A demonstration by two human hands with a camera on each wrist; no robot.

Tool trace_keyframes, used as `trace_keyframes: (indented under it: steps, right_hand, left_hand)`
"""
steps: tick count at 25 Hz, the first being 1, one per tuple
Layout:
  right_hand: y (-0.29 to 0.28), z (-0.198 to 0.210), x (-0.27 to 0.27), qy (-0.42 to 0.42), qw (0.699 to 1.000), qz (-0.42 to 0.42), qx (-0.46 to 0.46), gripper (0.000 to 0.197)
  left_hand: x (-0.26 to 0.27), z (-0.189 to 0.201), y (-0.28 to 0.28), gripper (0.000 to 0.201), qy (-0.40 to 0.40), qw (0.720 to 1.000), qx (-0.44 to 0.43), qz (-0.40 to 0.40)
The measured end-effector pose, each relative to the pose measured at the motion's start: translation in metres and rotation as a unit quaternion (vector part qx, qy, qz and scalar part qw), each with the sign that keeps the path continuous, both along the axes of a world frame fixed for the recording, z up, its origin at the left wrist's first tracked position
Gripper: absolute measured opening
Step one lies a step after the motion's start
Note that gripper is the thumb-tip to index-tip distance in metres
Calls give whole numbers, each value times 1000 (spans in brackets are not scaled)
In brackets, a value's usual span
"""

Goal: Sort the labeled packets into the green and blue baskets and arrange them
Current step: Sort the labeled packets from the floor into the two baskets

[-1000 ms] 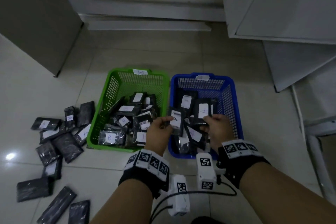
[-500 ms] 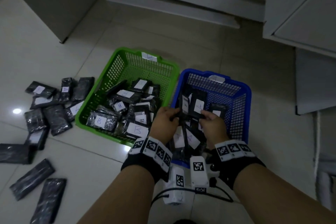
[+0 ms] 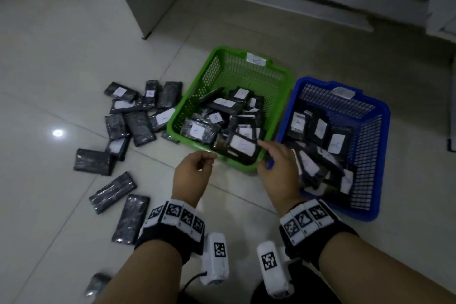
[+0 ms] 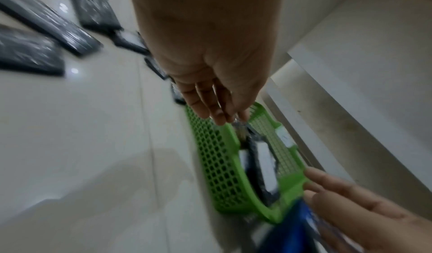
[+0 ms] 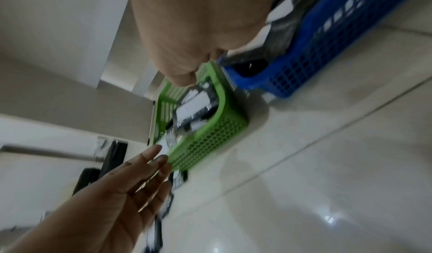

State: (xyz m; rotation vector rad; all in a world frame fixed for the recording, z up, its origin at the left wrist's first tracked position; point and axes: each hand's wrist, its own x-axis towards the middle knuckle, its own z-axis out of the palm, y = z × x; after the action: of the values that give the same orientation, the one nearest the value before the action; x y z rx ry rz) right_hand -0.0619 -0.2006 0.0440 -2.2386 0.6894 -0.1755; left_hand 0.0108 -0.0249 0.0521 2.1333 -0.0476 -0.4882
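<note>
Head view: both hands empty — left hand [image 3: 192, 173] loosely curled, right hand [image 3: 278, 163] relaxed; floor packets [image 3: 139, 128] look light, slippery — pinch their edges.

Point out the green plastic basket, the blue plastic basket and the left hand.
green plastic basket [image 3: 223, 59], head view, far rim.
blue plastic basket [image 3: 370, 155], head view, right wall.
left hand [image 3: 191, 174], head view, back of hand.

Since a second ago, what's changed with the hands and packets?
Both hands have left the blue basket and let go of the packets there. The left hand now hangs empty over the floor near the green basket; the right hand hovers at that basket's near corner. Baskets and floor packets stayed put.
</note>
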Motion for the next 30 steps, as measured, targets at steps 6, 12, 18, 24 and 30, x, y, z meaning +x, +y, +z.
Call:
trace_keyframes:
  steps: [6,12,18,24,30]
  right_hand:
    - [127,-27,11,69,966,250,-3,67]
    - [212,-62,56,127,907,400,-32,63]
    - [265,-84,124,115,863,489,-53,58]
    - [279,-95,150,140,833,510,-162,50]
    - [243,-76,144,120,905,400,-84,29]
  left_hand:
    - [-10,-33,165,36,9,973,204,111]
    - [-24,-85,229,65,94,960,248,88]
    - [-17,-98,243,30,136,973,167,79]
    - [-4,-84,258,27,99,970,47,215]
    - [16,-72,223,46,18,945,-115,304]
